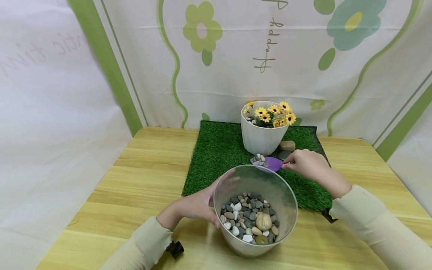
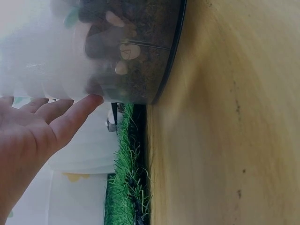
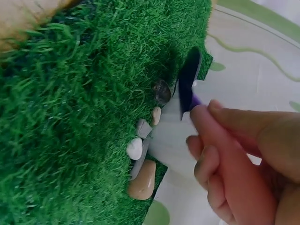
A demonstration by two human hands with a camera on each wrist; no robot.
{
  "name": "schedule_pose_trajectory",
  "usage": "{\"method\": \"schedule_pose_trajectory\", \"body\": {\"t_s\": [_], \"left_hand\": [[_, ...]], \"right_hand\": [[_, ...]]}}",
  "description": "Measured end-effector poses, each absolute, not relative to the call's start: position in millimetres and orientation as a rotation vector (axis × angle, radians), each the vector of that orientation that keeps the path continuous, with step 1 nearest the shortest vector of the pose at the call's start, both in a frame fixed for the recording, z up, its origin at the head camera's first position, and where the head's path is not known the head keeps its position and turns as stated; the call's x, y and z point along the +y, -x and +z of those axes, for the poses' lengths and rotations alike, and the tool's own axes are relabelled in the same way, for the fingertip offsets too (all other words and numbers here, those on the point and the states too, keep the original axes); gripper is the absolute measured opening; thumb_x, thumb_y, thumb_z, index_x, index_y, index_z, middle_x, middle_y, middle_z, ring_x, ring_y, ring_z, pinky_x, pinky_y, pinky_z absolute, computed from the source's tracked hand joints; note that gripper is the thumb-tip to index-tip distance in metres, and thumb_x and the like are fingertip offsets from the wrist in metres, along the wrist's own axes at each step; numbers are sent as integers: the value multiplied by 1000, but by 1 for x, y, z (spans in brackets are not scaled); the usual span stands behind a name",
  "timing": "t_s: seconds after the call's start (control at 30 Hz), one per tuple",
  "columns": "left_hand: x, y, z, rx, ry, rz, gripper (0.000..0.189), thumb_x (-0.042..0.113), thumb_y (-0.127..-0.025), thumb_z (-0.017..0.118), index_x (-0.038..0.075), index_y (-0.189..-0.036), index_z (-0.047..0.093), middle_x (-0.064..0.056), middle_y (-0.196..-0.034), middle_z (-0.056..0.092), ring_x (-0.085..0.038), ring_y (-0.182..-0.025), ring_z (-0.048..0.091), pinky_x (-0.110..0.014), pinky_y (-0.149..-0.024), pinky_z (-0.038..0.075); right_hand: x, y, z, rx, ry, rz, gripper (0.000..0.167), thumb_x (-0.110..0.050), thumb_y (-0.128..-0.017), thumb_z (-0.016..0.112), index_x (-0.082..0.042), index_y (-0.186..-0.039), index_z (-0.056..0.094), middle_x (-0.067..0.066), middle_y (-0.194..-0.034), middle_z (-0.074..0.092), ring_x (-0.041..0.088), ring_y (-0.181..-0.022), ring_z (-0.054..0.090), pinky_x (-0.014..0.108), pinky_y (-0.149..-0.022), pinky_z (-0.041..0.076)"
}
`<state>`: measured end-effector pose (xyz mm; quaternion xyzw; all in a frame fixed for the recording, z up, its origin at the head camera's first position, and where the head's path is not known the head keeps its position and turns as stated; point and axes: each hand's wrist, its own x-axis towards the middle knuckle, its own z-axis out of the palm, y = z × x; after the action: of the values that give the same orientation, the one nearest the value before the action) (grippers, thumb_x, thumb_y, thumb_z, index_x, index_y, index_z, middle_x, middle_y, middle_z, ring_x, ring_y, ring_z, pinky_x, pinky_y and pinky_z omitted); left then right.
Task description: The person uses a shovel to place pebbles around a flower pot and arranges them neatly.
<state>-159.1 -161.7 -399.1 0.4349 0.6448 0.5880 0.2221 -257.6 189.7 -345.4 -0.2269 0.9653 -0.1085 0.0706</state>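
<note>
A clear bucket (image 1: 250, 252) stands near the table's front, with many mixed pebbles (image 1: 248, 215) low inside it. My left hand (image 1: 202, 202) rests against its left side, thumb and fingers spread; in the left wrist view the fingers (image 2: 77, 117) look fairly straight along the wall. My right hand (image 1: 310, 167) grips a small purple trowel (image 1: 274, 164) by its handle end. Several small pebbles (image 1: 259, 159) lie on the blade, just in front of a white ribbed flowerpot (image 1: 258, 140). In the right wrist view, fingers curl beneath the trowel (image 3: 190, 77), its blade dark above the turf.
Yellow daisy-like flowers (image 1: 274, 112) and stones fill the pot's top. It stands on an artificial grass mat (image 1: 216, 157) on the wooden table (image 1: 135, 187). Larger stones (image 1: 287, 145) lie beside the pot. Behind hangs a white printed curtain (image 1: 135, 45).
</note>
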Motion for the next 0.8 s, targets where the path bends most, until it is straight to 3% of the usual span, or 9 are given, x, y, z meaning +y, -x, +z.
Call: {"method": "schedule_pose_trajectory", "body": {"t_s": [0.13,0.3,0.47,0.63,0.73,0.8], "left_hand": [[-163,159,-398,1785,-1185,1622,138,65,-74,79,22,-163,-18,-15,-170,3,-30,-156,11,-38,-125,16],[-163,159,-398,1799,-1185,1617,139,66,-73,78,19,-163,-18,-14,-170,4,-30,-155,11,-38,-125,16],[-162,159,-399,1795,-1194,1616,140,67,-74,77,17,-162,-19,-15,-170,3,-30,-156,10,-38,-125,16],[-162,158,-399,1787,-1185,1619,138,66,-74,78,20,-163,-18,-15,-170,3,-30,-156,9,-38,-125,16],[-162,159,-398,1781,-1181,1619,138,65,-74,78,20,-163,-18,-14,-170,2,-30,-156,8,-38,-125,16],[-162,159,-398,1782,-1178,1616,138,65,-74,78,21,-162,-18,-14,-171,2,-30,-156,8,-38,-125,16]], "right_hand": [[179,261,-341,2922,702,-210,17,-24,-97,73,-12,-105,83,5,-97,77,10,-61,62,33,-47,47],[168,263,-328,2925,700,-106,11,-21,-95,75,-17,-89,83,-2,-78,70,14,-55,51,31,-46,40],[163,262,-314,2947,702,39,18,-20,-91,79,-17,-74,74,-2,-68,59,17,-56,49,32,-48,40],[164,257,-309,3012,693,107,15,-19,-90,80,-13,-84,68,3,-68,59,22,-56,54,37,-45,45],[168,255,-306,3044,681,124,15,-18,-90,79,-12,-102,73,5,-69,61,25,-57,57,40,-43,47],[173,255,-303,3045,658,123,14,-18,-91,79,-11,-102,75,6,-69,61,25,-58,57,42,-43,47]]}}
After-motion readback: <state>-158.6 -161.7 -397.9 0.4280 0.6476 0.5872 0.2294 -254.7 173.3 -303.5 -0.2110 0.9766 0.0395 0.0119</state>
